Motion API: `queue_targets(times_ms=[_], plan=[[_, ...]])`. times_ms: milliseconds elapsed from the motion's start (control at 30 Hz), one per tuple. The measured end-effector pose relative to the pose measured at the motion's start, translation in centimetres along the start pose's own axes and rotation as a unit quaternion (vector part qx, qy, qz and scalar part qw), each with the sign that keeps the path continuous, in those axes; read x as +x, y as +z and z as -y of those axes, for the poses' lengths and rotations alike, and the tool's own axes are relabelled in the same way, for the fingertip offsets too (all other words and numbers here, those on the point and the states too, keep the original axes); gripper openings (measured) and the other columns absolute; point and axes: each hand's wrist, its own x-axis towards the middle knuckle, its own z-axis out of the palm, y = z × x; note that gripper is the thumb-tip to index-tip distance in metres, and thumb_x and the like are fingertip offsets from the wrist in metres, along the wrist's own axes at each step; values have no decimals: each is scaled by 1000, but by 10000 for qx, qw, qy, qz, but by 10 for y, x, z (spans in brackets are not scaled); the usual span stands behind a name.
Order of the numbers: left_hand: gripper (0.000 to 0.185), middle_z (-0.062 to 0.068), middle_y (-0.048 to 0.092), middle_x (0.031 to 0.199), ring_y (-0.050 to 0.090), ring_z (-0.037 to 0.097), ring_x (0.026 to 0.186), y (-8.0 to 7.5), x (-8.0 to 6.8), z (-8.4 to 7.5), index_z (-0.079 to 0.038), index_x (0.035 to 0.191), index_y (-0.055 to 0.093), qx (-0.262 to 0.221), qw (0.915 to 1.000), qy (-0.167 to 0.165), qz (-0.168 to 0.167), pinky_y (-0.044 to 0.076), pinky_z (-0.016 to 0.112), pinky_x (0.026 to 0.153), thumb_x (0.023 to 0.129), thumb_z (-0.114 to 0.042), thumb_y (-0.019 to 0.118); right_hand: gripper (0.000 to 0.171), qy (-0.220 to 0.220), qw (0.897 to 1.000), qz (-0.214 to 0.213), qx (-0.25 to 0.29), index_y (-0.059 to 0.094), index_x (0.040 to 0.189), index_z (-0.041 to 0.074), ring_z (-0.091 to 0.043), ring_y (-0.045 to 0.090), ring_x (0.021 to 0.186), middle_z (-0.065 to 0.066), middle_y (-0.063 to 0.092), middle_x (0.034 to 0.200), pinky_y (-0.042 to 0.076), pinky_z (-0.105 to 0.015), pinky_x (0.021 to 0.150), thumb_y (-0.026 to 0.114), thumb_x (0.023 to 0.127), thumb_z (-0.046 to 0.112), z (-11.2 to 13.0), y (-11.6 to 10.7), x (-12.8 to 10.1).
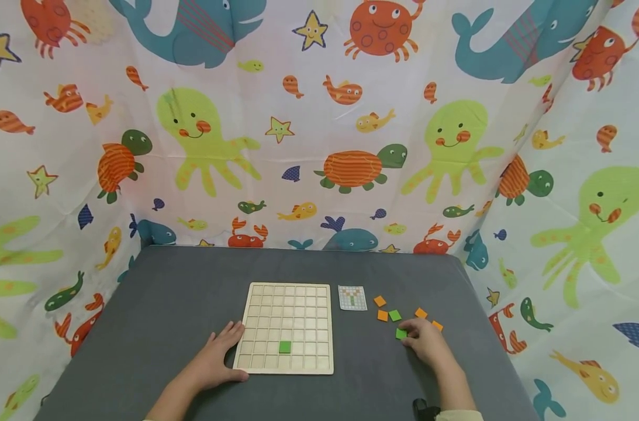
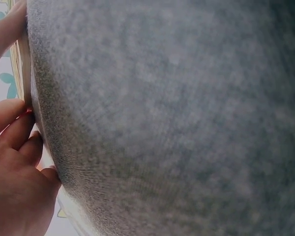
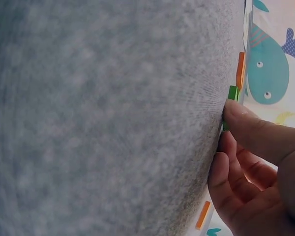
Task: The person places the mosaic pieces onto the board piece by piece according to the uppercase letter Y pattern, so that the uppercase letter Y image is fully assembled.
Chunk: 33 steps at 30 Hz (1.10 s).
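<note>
A light wooden grid board lies on the table with one green square tile in a cell of its lower half. My left hand rests at the board's lower left, its fingers spread along the left edge and its thumb at the bottom corner. To the right of the board, my right hand pinches a green square tile at table level. In the right wrist view, the thumb and fingertips of the right hand are close to the table, partly covering green.
Another green tile and several orange tiles lie scattered around the right hand. A small printed grid card sits beside the board's upper right. The grey table meets a sea-animal curtain at its back and sides.
</note>
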Motion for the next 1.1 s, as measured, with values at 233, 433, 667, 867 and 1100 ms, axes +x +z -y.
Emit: queue_targets(times_ms=[233, 433, 667, 867, 1100], plan=[[118, 10, 27, 156, 15, 32, 147, 1, 0, 0, -8, 149, 31, 50, 9999, -65, 71, 8, 62, 115, 55, -58, 82, 27, -217, 9995, -156, -150, 71, 106, 14, -10, 60, 77, 0, 66, 97, 52, -33, 68, 76, 79, 14, 8, 3, -1], [118, 10, 27, 156, 15, 32, 147, 1, -1, 0, -7, 149, 31, 18, 9999, -87, 104, 8, 62, 115, 55, -57, 82, 25, -690, 9954, -611, -249, 72, 104, 14, -12, 56, 77, -3, 64, 97, 50, -32, 69, 76, 79, 16, 23, 5, -3], [118, 10, 28, 156, 15, 33, 147, 0, -1, -1, -7, 148, 31, 8, 9999, -89, 122, 8, 64, 114, 55, -57, 83, 25, -841, 9940, -677, -176, 72, 103, 14, -11, 54, 76, -2, 62, 98, 48, -28, 65, 77, 78, 15, 40, 8, -2], [118, 10, 28, 156, 15, 32, 147, 1, -1, 0, -7, 148, 32, 17, 9999, -88, 93, 8, 63, 114, 55, -56, 83, 26, -972, 9919, -799, -192, 74, 100, 19, -9, 57, 77, 2, 63, 97, 49, -28, 68, 80, 75, 17, 52, 12, 0], [118, 9, 28, 156, 15, 32, 147, 1, 1, 1, -8, 148, 32, 75, 9999, -59, 48, 8, 63, 115, 54, -57, 83, 24, -1269, 9880, -855, -190, 73, 99, 21, -9, 53, 77, 3, 64, 96, 48, -29, 68, 80, 75, 18, 62, 17, 2]])
